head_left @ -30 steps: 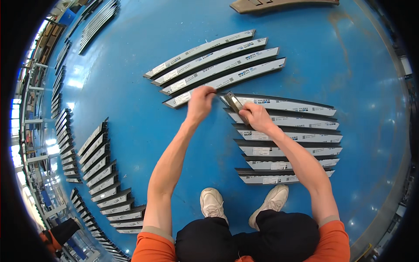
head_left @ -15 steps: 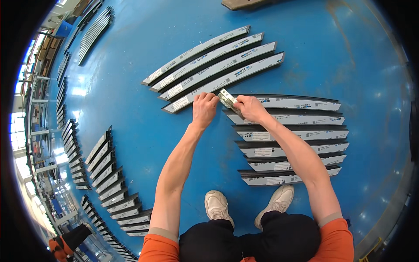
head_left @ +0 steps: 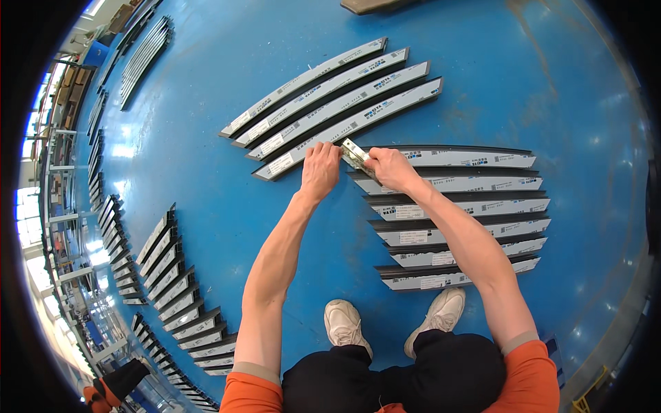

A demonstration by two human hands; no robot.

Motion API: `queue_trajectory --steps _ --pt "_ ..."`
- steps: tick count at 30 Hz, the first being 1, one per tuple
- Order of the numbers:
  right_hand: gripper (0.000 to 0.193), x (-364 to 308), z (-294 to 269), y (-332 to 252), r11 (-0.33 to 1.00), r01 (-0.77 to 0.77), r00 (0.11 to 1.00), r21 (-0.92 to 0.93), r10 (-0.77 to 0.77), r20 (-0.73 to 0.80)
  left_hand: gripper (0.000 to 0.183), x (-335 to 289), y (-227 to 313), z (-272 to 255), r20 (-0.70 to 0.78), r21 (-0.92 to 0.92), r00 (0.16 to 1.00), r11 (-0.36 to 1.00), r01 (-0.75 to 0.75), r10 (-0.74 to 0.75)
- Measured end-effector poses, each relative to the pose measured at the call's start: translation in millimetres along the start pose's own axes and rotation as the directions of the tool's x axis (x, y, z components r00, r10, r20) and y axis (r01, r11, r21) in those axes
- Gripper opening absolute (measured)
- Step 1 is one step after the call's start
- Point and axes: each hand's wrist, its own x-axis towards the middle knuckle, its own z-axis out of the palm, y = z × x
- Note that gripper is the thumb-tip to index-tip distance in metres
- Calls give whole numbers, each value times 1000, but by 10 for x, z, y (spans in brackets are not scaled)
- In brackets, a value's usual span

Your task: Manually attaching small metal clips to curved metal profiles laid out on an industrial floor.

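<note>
Out in front of me, my right hand (head_left: 391, 169) is closed round a shiny metal bracket (head_left: 354, 152) with small holes. My left hand (head_left: 321, 170) is closed too, its fingertips pinched at the bracket's left side; the fingers hide part of that side. Just beyond my left hand lies the nearest of several curved, film-covered metal strips (head_left: 372, 119) with slanted ends. Under my right hand and forearm begins a second row of strips (head_left: 475, 158), dark along one edge, with white labels on their film.
More strips (head_left: 172, 289) lie in rows on the blue floor (head_left: 241, 227) at my left. A thin bundle (head_left: 146, 62) is at the far left. At the top edge sits a brown object (head_left: 372, 5). Another person in orange (head_left: 103, 396) is at the lower left.
Both hands stay together at the bracket, which has shifted slightly left and tilted a little. The view has moved slightly.
</note>
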Motion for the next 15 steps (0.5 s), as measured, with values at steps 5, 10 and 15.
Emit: queue_trajectory --steps 5,10,15 --pt "20 -15 3 28 999 17 999 41 -16 -28 9 -29 110 36 -56 -161 989 979 127 -137" --pt "21 -23 31 -9 999 43 997 26 -41 -65 10 -40 120 111 -71 -247 966 943 223 -247" --pt "22 -30 68 -26 999 54 995 6 -53 -82 12 -91 223 71 -9 -247 967 937 246 -256"
